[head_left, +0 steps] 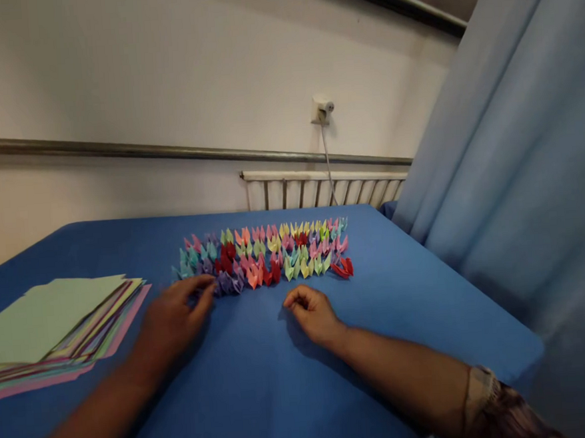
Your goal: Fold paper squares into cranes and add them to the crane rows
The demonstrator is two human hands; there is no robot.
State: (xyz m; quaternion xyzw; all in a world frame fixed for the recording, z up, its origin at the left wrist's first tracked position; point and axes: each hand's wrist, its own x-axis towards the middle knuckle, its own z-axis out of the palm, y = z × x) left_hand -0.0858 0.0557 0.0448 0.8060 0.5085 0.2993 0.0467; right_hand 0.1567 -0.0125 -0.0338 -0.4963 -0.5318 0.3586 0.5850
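Note:
Folded paper cranes (275,260) in many colours stand close together in several rows across the blue table (264,381). At the front left of the rows, the thumb and forefinger of my left hand (176,314) are pinched on a purple paper crane (220,287), partly hidden by the fingertips. That hand is slightly blurred. My right hand (313,312) rests on the table just in front of the rows, its fingers curled together with nothing visible in them. Behind it are light green and yellow cranes, and a red crane (343,267) stands to its right.
A fanned stack of coloured paper sheets (63,315) lies on the left of the table, beside my left forearm. Behind the table are a wall with a metal rail (167,152), a plugged-in socket (321,110) and a radiator-like rack (320,189). A blue curtain (509,164) hangs at the right.

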